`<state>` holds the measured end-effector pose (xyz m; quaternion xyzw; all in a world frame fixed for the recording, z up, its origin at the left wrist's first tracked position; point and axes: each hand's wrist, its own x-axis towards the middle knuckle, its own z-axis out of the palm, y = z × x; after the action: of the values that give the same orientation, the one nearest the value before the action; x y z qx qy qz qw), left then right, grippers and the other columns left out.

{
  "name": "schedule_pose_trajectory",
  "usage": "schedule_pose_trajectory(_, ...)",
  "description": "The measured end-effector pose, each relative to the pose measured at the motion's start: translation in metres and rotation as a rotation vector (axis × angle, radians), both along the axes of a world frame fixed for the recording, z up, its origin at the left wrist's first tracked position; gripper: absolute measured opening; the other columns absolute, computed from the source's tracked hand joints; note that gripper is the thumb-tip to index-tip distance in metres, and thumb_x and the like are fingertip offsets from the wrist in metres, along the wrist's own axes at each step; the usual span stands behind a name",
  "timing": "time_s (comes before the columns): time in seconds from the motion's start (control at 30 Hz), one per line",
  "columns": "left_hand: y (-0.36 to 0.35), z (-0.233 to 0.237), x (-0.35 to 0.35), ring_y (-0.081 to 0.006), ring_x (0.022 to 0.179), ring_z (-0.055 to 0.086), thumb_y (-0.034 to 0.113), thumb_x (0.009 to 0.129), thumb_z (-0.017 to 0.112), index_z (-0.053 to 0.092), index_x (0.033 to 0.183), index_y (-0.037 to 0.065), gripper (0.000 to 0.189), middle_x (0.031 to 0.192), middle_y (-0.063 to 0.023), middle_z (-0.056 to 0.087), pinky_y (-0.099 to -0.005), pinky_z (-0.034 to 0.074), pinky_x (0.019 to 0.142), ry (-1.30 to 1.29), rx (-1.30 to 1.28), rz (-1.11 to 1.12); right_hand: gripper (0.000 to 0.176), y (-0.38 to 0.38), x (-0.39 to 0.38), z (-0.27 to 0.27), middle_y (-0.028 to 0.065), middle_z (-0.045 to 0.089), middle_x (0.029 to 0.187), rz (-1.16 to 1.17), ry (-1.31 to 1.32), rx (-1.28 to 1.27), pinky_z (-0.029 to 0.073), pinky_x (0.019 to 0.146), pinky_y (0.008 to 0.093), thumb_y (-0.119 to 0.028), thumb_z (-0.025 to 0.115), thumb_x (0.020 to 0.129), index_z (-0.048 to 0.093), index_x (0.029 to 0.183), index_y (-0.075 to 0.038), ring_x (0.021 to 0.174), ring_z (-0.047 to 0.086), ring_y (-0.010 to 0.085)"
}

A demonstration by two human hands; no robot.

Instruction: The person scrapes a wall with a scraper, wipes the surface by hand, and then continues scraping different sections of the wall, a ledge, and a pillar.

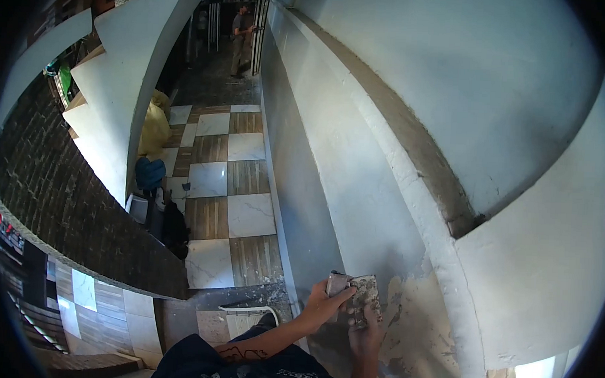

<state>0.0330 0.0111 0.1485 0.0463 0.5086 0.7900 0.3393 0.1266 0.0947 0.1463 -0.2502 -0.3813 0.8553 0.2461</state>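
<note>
My left hand [319, 309] is closed on a small grey flat piece [338, 284], its fingers reaching over the edge of a mottled, plaster-caked plate [365, 296]. My right hand [366, 338] grips that plate from below and keeps it upright. The two pieces meet or overlap in front of the wall [361, 225]. Fingers cover their lower parts, so I cannot tell what kind of tools they are. Beside my right hand, a patch of the wall [415, 309] is rough and beige, with flaking paint around it.
A raised ledge [387, 111] runs along the wall on the right. Checkered floor tiles [212, 178] stretch ahead below, towards a person [240, 37] at the far end. On the left are a white stair underside [117, 93], a yellow sack [155, 125] and a dark bag [174, 227].
</note>
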Motion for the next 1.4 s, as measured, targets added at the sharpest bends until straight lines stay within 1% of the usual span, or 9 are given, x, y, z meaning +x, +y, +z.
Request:
schedule_pose_trajectory(0.33,-0.021,-0.036,0.032,-0.0073,0.061,0.053,0.021,0.081,0.065,0.056,0.104,0.003,0.030,0.072,-0.0009,0.057,-0.0234,0.044,0.055,0.391,-0.243,0.146,0.024,-0.008,0.031,-0.026,0.0058,0.061,0.088,0.182,-0.282,0.633,0.045,0.069,0.0253,-0.016,0.050,0.090,0.057,0.103,0.003,0.076,0.055,0.0118)
schedule_pose_trajectory(0.4,-0.021,-0.040,0.039,-0.0182,0.072,0.062,0.022,0.080,0.064,0.058,0.099,0.000,0.029,0.079,-0.0116,0.064,-0.0306,0.047,0.065,0.377,-0.277,0.173,0.024,-0.013,0.035,-0.022,0.0053,0.061,0.086,0.189,-0.299,0.730,0.042,0.069,0.0250,-0.015,0.049,0.090,0.057,0.103,0.003,0.075,0.052,0.0112)
schedule_pose_trajectory(0.63,-0.021,-0.044,0.046,-0.0176,0.075,0.062,0.022,0.080,0.065,0.058,0.101,0.001,0.030,0.080,-0.0117,0.064,-0.0301,0.047,0.068,0.405,-0.207,0.166,0.021,-0.011,0.045,-0.019,0.0064,0.060,0.082,0.198,-0.260,0.852,0.042,0.065,0.0251,-0.012,0.048,0.090,0.057,0.099,0.004,0.074,0.051,0.0108)
schedule_pose_trajectory(0.7,-0.022,-0.047,0.046,-0.0069,0.062,0.053,0.020,0.080,0.067,0.057,0.102,0.002,0.030,0.080,-0.0021,0.059,-0.0229,0.045,0.055,0.444,-0.202,0.113,0.020,-0.007,0.051,-0.026,0.0072,0.060,0.082,0.209,-0.278,0.876,0.043,0.060,0.0251,-0.012,0.048,0.090,0.057,0.099,0.004,0.069,0.053,0.0104)
schedule_pose_trajectory(0.83,-0.022,-0.045,0.048,-0.0116,0.064,0.058,0.025,0.079,0.067,0.059,0.097,0.001,0.031,0.075,-0.0080,0.062,-0.0266,0.047,0.060,0.393,-0.196,0.063,0.022,-0.011,0.054,-0.007,0.0078,0.060,0.081,0.251,-0.245,0.712,0.044,0.054,0.0243,-0.011,0.047,0.090,0.055,0.103,0.005,0.061,0.054,0.0100)
schedule_pose_trajectory(0.93,-0.019,-0.041,0.049,-0.0096,0.059,0.056,0.028,0.079,0.067,0.059,0.094,0.001,0.033,0.072,-0.0067,0.061,-0.0252,0.045,0.056,0.236,-0.229,-0.093,0.021,-0.015,0.055,0.002,0.0071,0.060,0.075,0.090,-0.217,0.734,0.046,0.047,0.0245,-0.012,0.045,0.091,0.056,0.100,0.002,0.055,0.056,0.0119)
schedule_pose_trajectory(1.23,0.014,-0.053,0.054,-0.0110,0.071,0.056,0.028,0.081,0.064,0.053,0.112,0.002,0.041,0.086,-0.0083,0.060,-0.0242,0.045,0.062,0.575,-0.142,0.018,0.020,0.009,0.065,-0.009,0.0106,0.061,0.075,0.059,-0.315,0.824,0.044,0.049,0.0257,-0.009,0.049,0.089,0.056,0.099,0.006,0.055,0.055,0.0112)
schedule_pose_trajectory(1.3,0.022,-0.047,0.049,-0.0120,0.075,0.056,0.027,0.083,0.062,0.052,0.116,0.004,0.042,0.086,-0.0085,0.060,-0.0256,0.044,0.067,0.549,-0.056,-0.150,0.018,0.015,0.063,-0.003,0.0107,0.062,0.071,-0.233,-0.359,1.554,0.045,0.051,0.0287,-0.010,0.052,0.087,0.058,0.088,0.007,0.053,0.056,0.0131)
schedule_pose_trajectory(1.4,0.024,-0.009,0.042,-0.0126,0.080,0.055,0.026,0.084,0.061,0.052,0.117,0.004,0.042,0.088,-0.0087,0.061,-0.0271,0.044,0.070,0.506,-0.079,-0.302,0.018,0.011,0.061,0.027,0.0138,0.062,0.073,-0.315,-0.513,1.333,0.047,0.058,0.0310,-0.008,0.052,0.086,0.058,0.086,0.009,0.060,0.059,0.0174)
